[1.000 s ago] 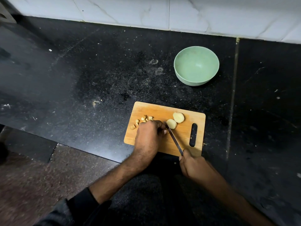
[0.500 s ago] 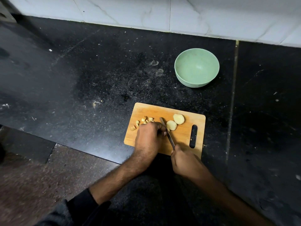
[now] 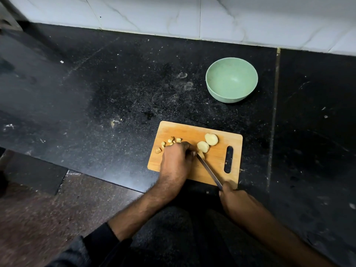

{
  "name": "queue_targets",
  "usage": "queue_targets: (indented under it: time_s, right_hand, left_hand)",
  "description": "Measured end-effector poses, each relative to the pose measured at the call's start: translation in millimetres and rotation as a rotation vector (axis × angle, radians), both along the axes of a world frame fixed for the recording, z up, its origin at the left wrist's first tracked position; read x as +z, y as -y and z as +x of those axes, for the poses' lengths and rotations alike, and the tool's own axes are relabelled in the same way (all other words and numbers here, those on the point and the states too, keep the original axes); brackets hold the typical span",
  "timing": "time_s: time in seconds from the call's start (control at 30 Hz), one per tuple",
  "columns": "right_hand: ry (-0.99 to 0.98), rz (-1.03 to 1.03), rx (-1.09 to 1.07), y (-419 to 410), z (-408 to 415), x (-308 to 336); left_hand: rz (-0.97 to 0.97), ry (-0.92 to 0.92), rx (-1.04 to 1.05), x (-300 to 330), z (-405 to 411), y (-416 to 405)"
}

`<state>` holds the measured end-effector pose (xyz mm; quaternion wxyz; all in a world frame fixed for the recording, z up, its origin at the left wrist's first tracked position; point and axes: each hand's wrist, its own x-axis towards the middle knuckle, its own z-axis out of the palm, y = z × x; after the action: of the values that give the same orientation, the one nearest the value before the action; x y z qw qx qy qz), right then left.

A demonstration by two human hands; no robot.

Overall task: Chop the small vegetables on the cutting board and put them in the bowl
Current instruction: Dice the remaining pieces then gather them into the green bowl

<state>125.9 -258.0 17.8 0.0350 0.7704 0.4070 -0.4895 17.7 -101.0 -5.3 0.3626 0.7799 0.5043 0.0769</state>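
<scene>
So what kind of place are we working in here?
Most likely a home kitchen: a black speckled stone countertop backed by white marble-look wall tiles, with a wooden cutting board and a green bowl on it. The right hand holds a knife.

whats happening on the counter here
A person is chopping small pale vegetables on a wooden cutting board. The right hand holds a knife; the left hand steadies a piece at the blade. Small cut bits lie on the board's left side, two larger slices remain, and the green bowl holds nothing.
</scene>
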Motion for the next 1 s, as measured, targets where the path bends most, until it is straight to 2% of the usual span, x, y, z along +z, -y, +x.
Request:
queue_targets:
  time_s: [0.13, 0.3, 0.5, 0.67, 0.87, 1.0]
  right_hand:
    - [-0.012, -0.028, 0.058, 13.2, 7.8, 1.1]
    - [0.049, 0.128, 0.084, 21.9, 8.6, 4.5]
    - [0.062, 0.209, 0.067, 22.2, 4.9, 13.5]
    - [0.115, 0.254, 0.043, 25.0, 11.3, 23.2]
    - [0.197, 0.269, -0.032, 25.8, 20.0, 25.9]
    - [0.186, 0.248, -0.079, 29.5, 16.3, 19.6]
  left_hand:
    - [-0.003, 0.016, -0.001, 1.7, 0.5, -4.4]
    - [0.03, 0.075, 0.012, 4.1, -2.8, -10.9]
    - [0.189, 0.113, -0.239, 5.4, -12.6, -6.8]
    - [0.113, 0.099, -0.462, 8.2, -16.5, -5.8]
    - [0.075, -0.006, -0.471, 8.5, -12.1, 3.9]
    - [0.145, -0.107, -0.43, 4.8, -3.1, 9.6]
